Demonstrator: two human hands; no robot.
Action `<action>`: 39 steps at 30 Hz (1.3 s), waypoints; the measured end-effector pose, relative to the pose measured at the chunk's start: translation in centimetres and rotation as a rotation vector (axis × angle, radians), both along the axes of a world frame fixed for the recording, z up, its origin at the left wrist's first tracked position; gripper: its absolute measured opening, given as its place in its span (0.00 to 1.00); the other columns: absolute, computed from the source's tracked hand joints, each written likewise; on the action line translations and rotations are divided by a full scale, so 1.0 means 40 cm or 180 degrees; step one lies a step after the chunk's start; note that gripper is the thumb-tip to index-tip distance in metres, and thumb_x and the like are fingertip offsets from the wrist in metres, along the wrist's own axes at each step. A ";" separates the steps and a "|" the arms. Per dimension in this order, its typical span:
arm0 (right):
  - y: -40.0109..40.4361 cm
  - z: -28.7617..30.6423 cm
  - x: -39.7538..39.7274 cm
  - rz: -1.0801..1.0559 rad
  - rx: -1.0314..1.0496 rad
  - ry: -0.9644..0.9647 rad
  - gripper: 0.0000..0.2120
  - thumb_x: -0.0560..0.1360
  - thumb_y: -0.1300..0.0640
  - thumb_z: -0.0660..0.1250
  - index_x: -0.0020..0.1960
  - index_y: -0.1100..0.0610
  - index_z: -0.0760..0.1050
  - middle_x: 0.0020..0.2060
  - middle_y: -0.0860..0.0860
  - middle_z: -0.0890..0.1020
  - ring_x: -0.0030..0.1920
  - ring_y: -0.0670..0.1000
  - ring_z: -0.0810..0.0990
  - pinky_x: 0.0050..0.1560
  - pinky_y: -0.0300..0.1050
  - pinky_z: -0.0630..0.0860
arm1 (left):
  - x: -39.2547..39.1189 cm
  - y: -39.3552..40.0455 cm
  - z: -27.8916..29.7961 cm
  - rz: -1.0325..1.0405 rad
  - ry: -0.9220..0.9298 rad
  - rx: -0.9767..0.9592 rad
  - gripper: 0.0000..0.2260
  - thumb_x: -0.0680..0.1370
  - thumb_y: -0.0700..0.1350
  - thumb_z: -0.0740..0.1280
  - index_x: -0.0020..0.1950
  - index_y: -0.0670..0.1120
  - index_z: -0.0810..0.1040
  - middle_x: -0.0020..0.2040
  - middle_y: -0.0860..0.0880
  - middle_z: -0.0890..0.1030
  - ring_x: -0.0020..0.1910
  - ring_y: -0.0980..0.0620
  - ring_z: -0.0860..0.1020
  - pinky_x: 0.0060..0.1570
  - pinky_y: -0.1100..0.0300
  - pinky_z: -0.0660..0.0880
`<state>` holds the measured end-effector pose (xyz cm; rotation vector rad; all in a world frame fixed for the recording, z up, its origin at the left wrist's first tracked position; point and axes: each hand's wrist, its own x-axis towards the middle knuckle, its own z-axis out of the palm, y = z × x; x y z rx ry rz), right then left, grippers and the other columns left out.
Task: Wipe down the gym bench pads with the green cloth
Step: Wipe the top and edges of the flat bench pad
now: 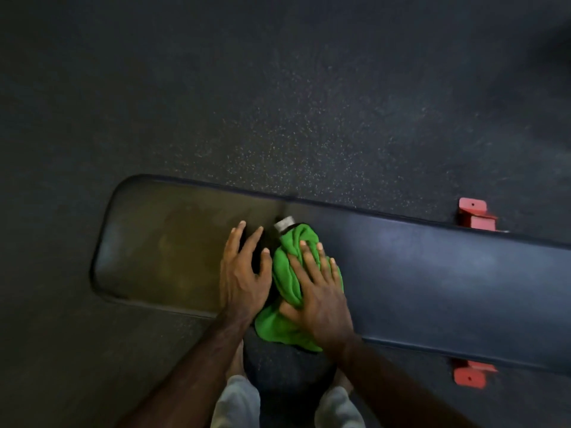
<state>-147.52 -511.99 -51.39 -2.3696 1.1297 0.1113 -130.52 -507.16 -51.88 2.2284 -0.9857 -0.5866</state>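
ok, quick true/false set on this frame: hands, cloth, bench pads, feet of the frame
1. The right hand presses flat on the bunched green cloth. True.
2. The left hand grips the cloth. False: it rests with spread fingers on the dark padded bench pad, beside the cloth.
3. The cloth lies near the seam between two pads. True.
4. The cloth sits wholly on the pad. False: its lower corner hangs over the near edge.
5. The red metal bracket feet show at the bench's left end. False: they show towards the right, on both sides of the pad.
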 end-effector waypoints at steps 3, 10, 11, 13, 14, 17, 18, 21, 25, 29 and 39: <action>-0.010 0.016 0.025 -0.0195 0.0281 -0.0096 0.40 0.74 0.38 0.67 0.82 0.45 0.59 0.84 0.46 0.50 0.84 0.54 0.45 0.82 0.54 0.43 | -0.014 0.003 0.011 0.0043 0.0100 0.0020 0.20 0.81 0.53 0.61 0.70 0.49 0.79 0.78 0.48 0.69 0.78 0.49 0.65 0.76 0.53 0.64; -0.010 0.241 0.231 -0.1355 0.1477 -0.1081 0.24 0.78 0.57 0.72 0.73 0.49 0.76 0.62 0.47 0.83 0.61 0.49 0.82 0.55 0.33 0.74 | 0.044 -0.010 0.203 0.1136 0.1394 -0.0352 0.19 0.80 0.58 0.61 0.65 0.54 0.81 0.62 0.56 0.83 0.61 0.56 0.79 0.65 0.48 0.76; -0.020 0.311 0.267 -0.1308 0.1537 -0.1077 0.25 0.77 0.58 0.72 0.73 0.48 0.75 0.61 0.45 0.83 0.60 0.48 0.82 0.52 0.31 0.73 | 0.085 -0.011 0.274 0.1272 0.1553 -0.0395 0.19 0.79 0.59 0.62 0.65 0.54 0.81 0.61 0.56 0.83 0.61 0.56 0.79 0.65 0.48 0.76; -0.022 0.432 0.313 -0.1179 0.1610 -0.1079 0.26 0.76 0.56 0.73 0.73 0.46 0.76 0.60 0.44 0.84 0.60 0.46 0.82 0.54 0.35 0.76 | 0.148 0.004 0.390 0.1406 0.1929 -0.0369 0.20 0.77 0.63 0.61 0.61 0.56 0.82 0.59 0.56 0.83 0.60 0.55 0.80 0.66 0.48 0.75; -0.021 0.489 0.334 -0.1131 0.1589 -0.1105 0.26 0.74 0.53 0.73 0.72 0.45 0.76 0.60 0.44 0.84 0.60 0.45 0.83 0.58 0.39 0.78 | 0.174 0.006 0.451 0.1350 0.2070 -0.0336 0.19 0.77 0.65 0.60 0.57 0.58 0.83 0.57 0.56 0.84 0.60 0.54 0.80 0.66 0.48 0.75; -0.004 0.648 0.393 -0.0982 0.1563 -0.1195 0.29 0.69 0.45 0.72 0.71 0.44 0.78 0.59 0.44 0.86 0.59 0.43 0.83 0.61 0.49 0.80 | 0.248 0.038 0.629 0.1261 0.2493 -0.0265 0.20 0.78 0.67 0.62 0.55 0.55 0.85 0.53 0.54 0.86 0.56 0.54 0.83 0.64 0.51 0.77; 0.006 0.708 0.419 -0.0928 0.1566 -0.1240 0.30 0.68 0.42 0.72 0.70 0.45 0.79 0.57 0.44 0.86 0.58 0.43 0.84 0.60 0.51 0.81 | 0.277 0.054 0.694 0.1272 0.2597 -0.0284 0.21 0.77 0.67 0.65 0.55 0.53 0.86 0.52 0.52 0.87 0.55 0.53 0.84 0.62 0.51 0.78; 0.039 0.858 0.492 -0.0741 0.1672 -0.1462 0.28 0.70 0.48 0.76 0.69 0.49 0.80 0.56 0.43 0.86 0.56 0.41 0.84 0.60 0.49 0.81 | 0.344 0.101 0.846 0.1256 0.2446 -0.0488 0.20 0.78 0.64 0.67 0.57 0.51 0.86 0.51 0.51 0.88 0.54 0.52 0.85 0.62 0.46 0.79; 0.088 1.024 0.578 -0.0775 0.1935 -0.1930 0.21 0.75 0.63 0.75 0.66 0.51 0.82 0.56 0.45 0.86 0.57 0.42 0.84 0.62 0.45 0.80 | 0.422 0.178 1.013 0.1531 0.2170 -0.0975 0.11 0.84 0.51 0.66 0.58 0.47 0.86 0.51 0.49 0.87 0.53 0.50 0.85 0.60 0.45 0.79; 0.163 1.126 0.640 -0.1040 0.2073 -0.2284 0.18 0.77 0.61 0.75 0.65 0.50 0.81 0.54 0.48 0.87 0.56 0.47 0.85 0.59 0.48 0.82 | 0.479 0.282 1.131 0.1817 0.2118 -0.1169 0.10 0.83 0.52 0.68 0.54 0.48 0.87 0.49 0.51 0.88 0.52 0.51 0.85 0.59 0.46 0.80; 0.289 1.212 0.692 -0.1084 0.2081 -0.2060 0.10 0.80 0.45 0.71 0.58 0.48 0.83 0.47 0.43 0.87 0.52 0.45 0.85 0.54 0.44 0.81 | 0.518 0.426 1.274 0.2121 0.2933 -0.1766 0.13 0.84 0.49 0.66 0.58 0.43 0.85 0.50 0.46 0.88 0.50 0.48 0.87 0.55 0.50 0.82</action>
